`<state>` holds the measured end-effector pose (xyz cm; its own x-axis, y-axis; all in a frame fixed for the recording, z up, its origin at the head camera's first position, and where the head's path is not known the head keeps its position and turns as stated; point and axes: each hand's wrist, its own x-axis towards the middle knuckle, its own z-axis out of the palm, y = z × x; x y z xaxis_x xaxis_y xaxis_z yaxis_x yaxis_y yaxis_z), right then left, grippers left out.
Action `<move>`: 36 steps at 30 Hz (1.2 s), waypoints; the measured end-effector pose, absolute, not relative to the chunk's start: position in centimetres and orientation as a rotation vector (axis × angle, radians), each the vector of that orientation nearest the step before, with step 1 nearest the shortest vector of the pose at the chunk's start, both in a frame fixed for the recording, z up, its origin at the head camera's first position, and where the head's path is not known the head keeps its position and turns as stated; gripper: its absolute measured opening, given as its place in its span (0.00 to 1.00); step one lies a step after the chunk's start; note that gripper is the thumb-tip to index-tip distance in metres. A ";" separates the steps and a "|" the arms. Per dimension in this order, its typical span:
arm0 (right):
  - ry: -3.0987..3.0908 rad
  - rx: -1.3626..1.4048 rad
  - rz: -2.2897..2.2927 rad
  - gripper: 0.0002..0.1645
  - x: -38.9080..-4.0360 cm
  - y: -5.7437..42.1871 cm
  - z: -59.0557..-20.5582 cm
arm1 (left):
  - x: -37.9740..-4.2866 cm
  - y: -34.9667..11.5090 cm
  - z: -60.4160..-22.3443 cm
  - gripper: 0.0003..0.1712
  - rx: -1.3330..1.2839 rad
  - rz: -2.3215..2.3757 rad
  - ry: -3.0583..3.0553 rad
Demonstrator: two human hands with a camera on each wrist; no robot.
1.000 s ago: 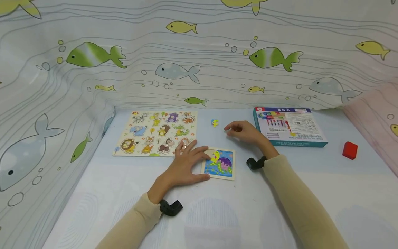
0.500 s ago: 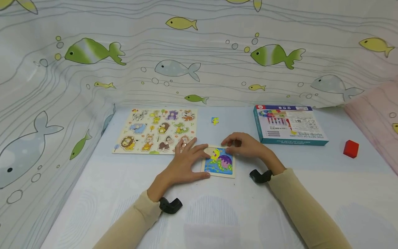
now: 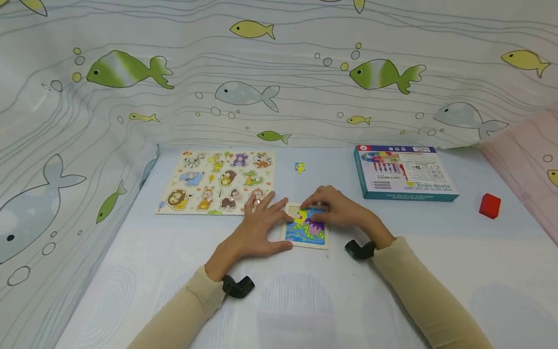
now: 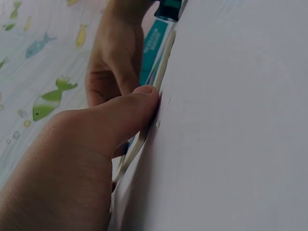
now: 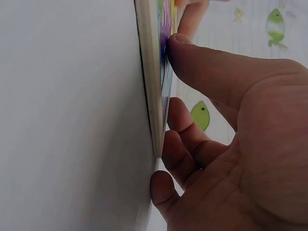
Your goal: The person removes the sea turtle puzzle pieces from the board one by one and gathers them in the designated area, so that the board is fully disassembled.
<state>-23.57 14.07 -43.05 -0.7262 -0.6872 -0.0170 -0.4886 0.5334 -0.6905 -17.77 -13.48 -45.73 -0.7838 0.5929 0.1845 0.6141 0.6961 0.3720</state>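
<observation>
A small turtle jigsaw puzzle [image 3: 302, 237] in a pale wooden frame lies flat on the table. Bare beige backing shows at its upper left corner. My left hand [image 3: 258, 231] spreads along the left side, with the index finger on the upper left and the thumb against the lower left edge. My right hand [image 3: 342, 211] is over the upper right with curled fingers. Its thumb [image 5: 202, 62] touches the purple part of the picture, and the index finger reaches the top edge. What lies under these fingers is partly hidden. One loose puzzle piece [image 3: 300, 167], yellow and blue, lies behind the frame.
An animal puzzle board [image 3: 198, 186] lies behind my left hand. At the back right is a flat teal-edged box [image 3: 407, 174], with a red block [image 3: 490, 206] farther right. A fish-printed sheet [image 3: 305, 106] rises behind the table.
My right hand has come from beside the loose piece down onto the turtle puzzle's upper right, then slightly left across its face. The left hand keeps its place.
</observation>
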 end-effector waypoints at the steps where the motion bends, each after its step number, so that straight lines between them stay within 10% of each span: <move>1: 2.486 -0.999 -0.984 0.19 -23.5 13.9 -43.0 | -17.8 -13.5 -45.7 0.30 -1.014 -0.655 -2.847; 36: 2.542 -1.077 -0.838 0.22 -22.9 13.2 -43.2 | -18.1 -13.6 -46.0 0.31 -1.092 -0.601 -2.806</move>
